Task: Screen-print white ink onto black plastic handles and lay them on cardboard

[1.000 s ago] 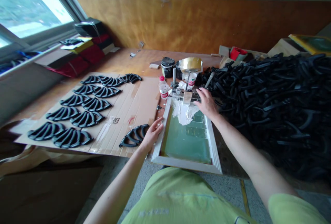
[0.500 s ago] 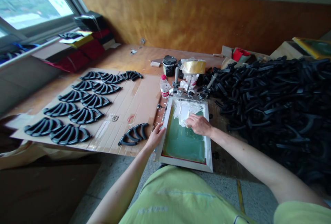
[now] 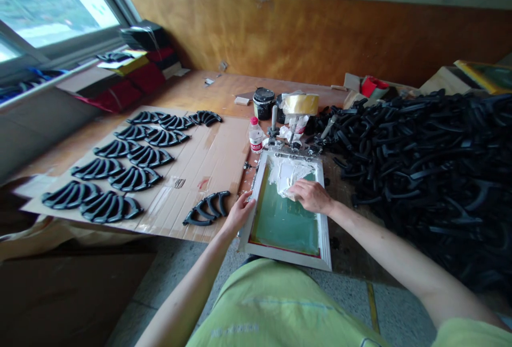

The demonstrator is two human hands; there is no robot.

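A framed green screen (image 3: 282, 224) lies before me, its pale frame running around it. White paste (image 3: 276, 168) is smeared over the screen's far part, beside a pale patch. My right hand (image 3: 311, 196) is over the screen with its fingers closed on a whitish cloth or wad (image 3: 288, 192), pressed at the paste's near edge. At the frame's left edge rests my left hand (image 3: 242, 209), fingers apart, holding nothing. Metal clamps (image 3: 294, 150) sit at the frame's far end.
Black curved parts (image 3: 134, 177) lie in rows on cardboard (image 3: 216, 160) at left, one near my left hand. A large black heap (image 3: 432, 165) fills the right. Behind the frame stand a red-capped bottle (image 3: 255, 136), a black tub (image 3: 263, 103) and yellow tape (image 3: 301, 104).
The camera view has shifted slightly. Both hands keep nearly the same places on the frame and screen, the right still on the whitish wad.
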